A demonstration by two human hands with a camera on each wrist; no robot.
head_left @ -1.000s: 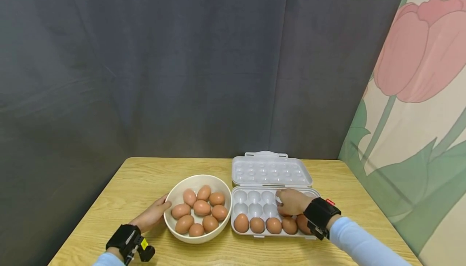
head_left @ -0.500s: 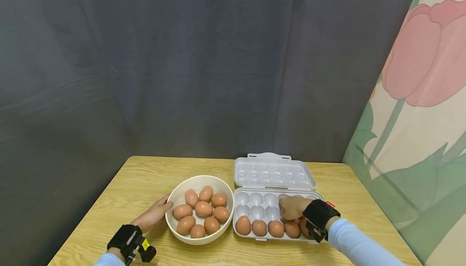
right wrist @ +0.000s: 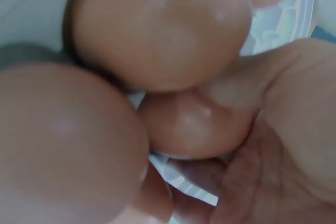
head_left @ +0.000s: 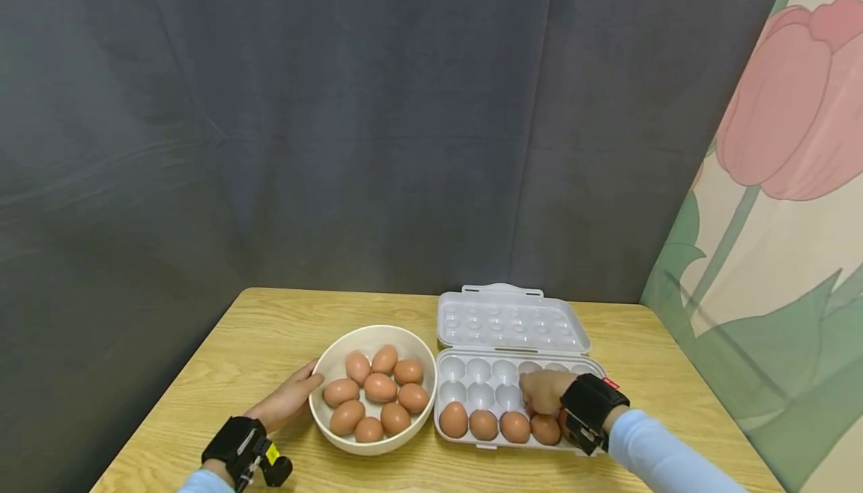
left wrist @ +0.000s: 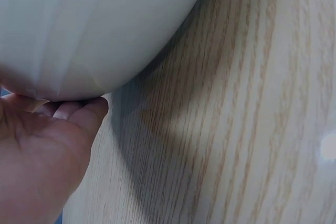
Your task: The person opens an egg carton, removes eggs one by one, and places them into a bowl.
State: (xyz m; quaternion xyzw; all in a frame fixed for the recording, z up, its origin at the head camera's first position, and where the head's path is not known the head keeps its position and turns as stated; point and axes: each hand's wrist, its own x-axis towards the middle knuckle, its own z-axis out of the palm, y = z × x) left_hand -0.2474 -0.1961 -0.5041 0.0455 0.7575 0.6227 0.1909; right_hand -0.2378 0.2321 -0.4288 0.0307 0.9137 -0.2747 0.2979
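Note:
A cream bowl [head_left: 364,337] with several brown eggs [head_left: 380,387] stands on the table. My left hand [head_left: 286,401] holds it at its left side, thumb by the rim; the left wrist view shows fingertips [left wrist: 97,109] against its outer wall. To the right, the pale plastic egg holder [head_left: 480,394] lies open, its front row filled with brown eggs [head_left: 515,427]. My right hand [head_left: 547,390] is down over its middle row, toward the right. In the right wrist view it grips an egg [right wrist: 194,129] between thumb and fingers, close behind the front-row eggs.
The holder's hinged lid [head_left: 512,324] lies back toward the dark curtain [head_left: 377,141]. Bowl and holder stand side by side on the wooden table [head_left: 283,321]. A tulip-patterned cloth [head_left: 775,253] hangs at the right.
My right hand has come from the back row down to the middle row of the holder. The left hand stays at the bowl. The view has shifted slightly.

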